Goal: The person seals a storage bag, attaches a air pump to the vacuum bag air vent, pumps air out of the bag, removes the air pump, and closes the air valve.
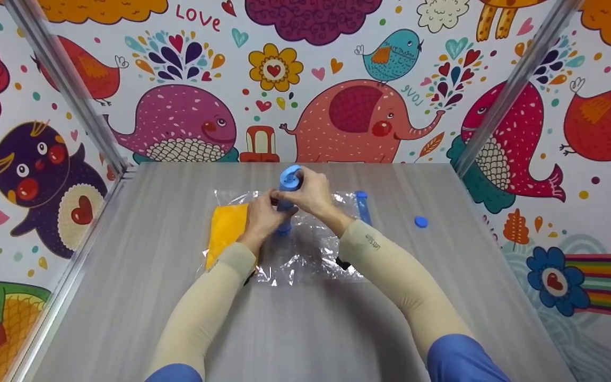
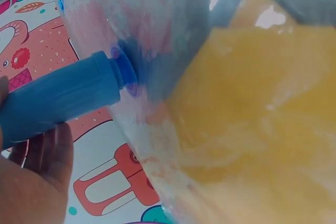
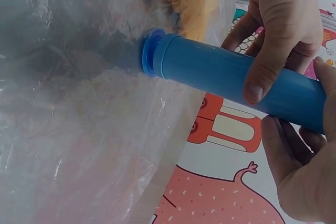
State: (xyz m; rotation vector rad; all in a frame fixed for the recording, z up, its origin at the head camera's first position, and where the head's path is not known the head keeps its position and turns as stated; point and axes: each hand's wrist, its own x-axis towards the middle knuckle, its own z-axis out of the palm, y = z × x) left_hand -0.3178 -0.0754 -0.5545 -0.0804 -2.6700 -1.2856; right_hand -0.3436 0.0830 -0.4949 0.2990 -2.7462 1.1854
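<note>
A blue hand pump [image 1: 290,179] stands upright on a clear plastic storage bag [image 1: 305,265]. Its narrow end meets the bag's round blue valve [image 3: 149,53]. My left hand [image 1: 262,215] grips the barrel, its thumb lying across the blue cylinder in the right wrist view. Higher up, my right hand [image 1: 312,192] holds the pump near its top end, fingers curled round it. Inside the bag, on the left, lies folded yellow cloth [image 1: 226,228]; the same cloth [image 2: 262,103] fills much of the left wrist view.
A small round blue cap [image 1: 420,222] lies on the grey wood-grain table [image 1: 141,297], right of the bag. Along the bag's right side runs a blue strip [image 1: 363,207]. Walls printed with cartoon animals and metal corner posts [image 1: 72,79] enclose the table's back and sides.
</note>
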